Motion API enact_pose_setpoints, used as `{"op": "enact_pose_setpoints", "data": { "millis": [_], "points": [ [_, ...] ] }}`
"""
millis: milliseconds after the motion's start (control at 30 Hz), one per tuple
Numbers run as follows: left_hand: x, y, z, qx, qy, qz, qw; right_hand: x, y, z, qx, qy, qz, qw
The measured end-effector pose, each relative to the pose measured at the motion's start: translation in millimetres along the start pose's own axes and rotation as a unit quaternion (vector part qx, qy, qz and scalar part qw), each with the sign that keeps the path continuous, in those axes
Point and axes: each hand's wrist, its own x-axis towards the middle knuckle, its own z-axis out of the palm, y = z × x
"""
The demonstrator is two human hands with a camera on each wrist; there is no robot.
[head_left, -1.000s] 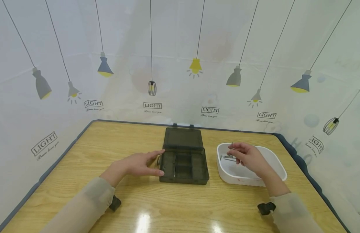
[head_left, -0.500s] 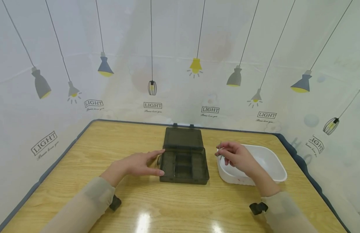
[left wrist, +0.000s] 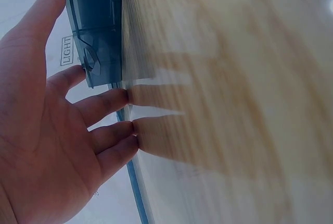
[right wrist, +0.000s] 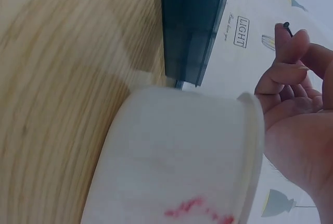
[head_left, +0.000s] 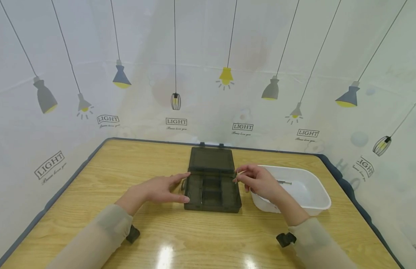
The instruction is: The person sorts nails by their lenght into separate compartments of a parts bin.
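Observation:
A dark, see-through compartment box (head_left: 229, 205) lies on the table with its lid (head_left: 211, 158) folded back. My left hand (head_left: 157, 189) rests against its left side, fingers fairly straight, thumb and index finger touching the rim. Between thumb and fingertips, my right hand (head_left: 259, 182) pinches a thin metal screw (head_left: 237, 175) over the box's right edge. The round dark head of that screw (right wrist: 286, 25) shows in the right wrist view; its threads are too small to tell. Slim metal pieces (head_left: 201, 195) lie in the left part of the box.
A white plastic basin (head_left: 315, 198) stands right of the box, partly under my right forearm, with some loose screws (head_left: 284, 182) inside. Red marks (right wrist: 190, 206) show on its outer wall. The wooden table (head_left: 144, 231) ends at a patterned curtain (head_left: 208, 112) behind the box.
My right hand has lifted out of the basin with the screw and moved left to the box's right edge. The left hand and the box have stayed in place.

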Motion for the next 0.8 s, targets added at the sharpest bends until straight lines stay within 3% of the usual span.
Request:
{"op": "enact_pose_setpoints", "data": {
  "millis": [500,800],
  "points": [
    [-0.1,1.2,0.3,0.002,0.000,0.000,1.0000,18.5,-8.5,34.8,0.006,-0.035,-0.005,0.9993],
    [-0.5,2.6,-0.3,0.002,-0.001,0.000,1.0000,32.5,-10.6,50.7,-0.007,-0.033,-0.012,0.9993]
  ]
}}
